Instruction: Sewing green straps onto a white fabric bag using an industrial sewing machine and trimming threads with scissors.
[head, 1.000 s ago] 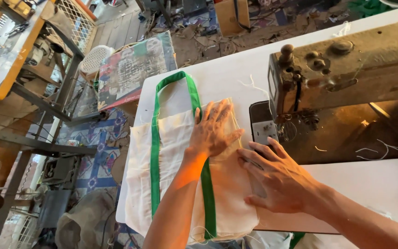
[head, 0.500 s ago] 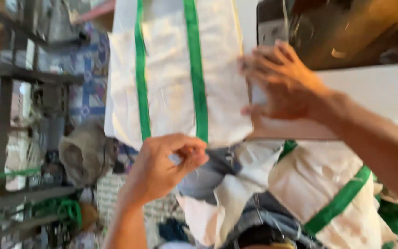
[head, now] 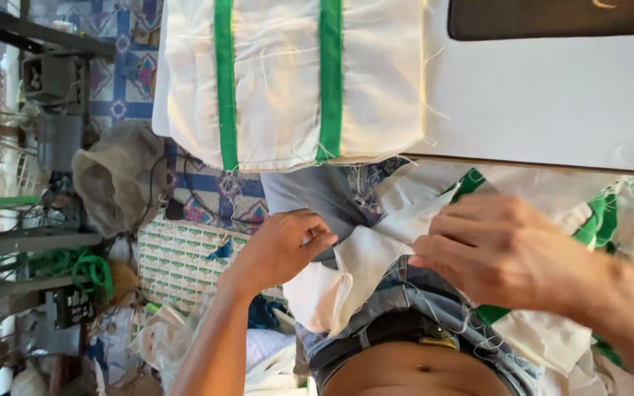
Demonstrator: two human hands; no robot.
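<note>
A white cloth bag with two green straps [head: 280,81] hangs over the front edge of the white sewing table [head: 544,95]. Below it, on my lap, lies a pile of white cloth pieces with green strips [head: 552,213]. My left hand [head: 280,246] pinches the corner of a white cloth piece [head: 354,268] from that pile. My right hand [head: 500,249] grips the same piece at its upper edge, fingers closed on the fabric.
The dark base of the sewing machine [head: 559,18] shows at the top right. On the left stand grey metal frames [head: 9,242], a grey sack [head: 115,176], green cord [head: 89,268] and a patterned mat [head: 185,257] on the floor.
The view has tilted down from the table to my lap. Both hands have left the bag on the table and taken hold of a white cloth piece from the lap pile.
</note>
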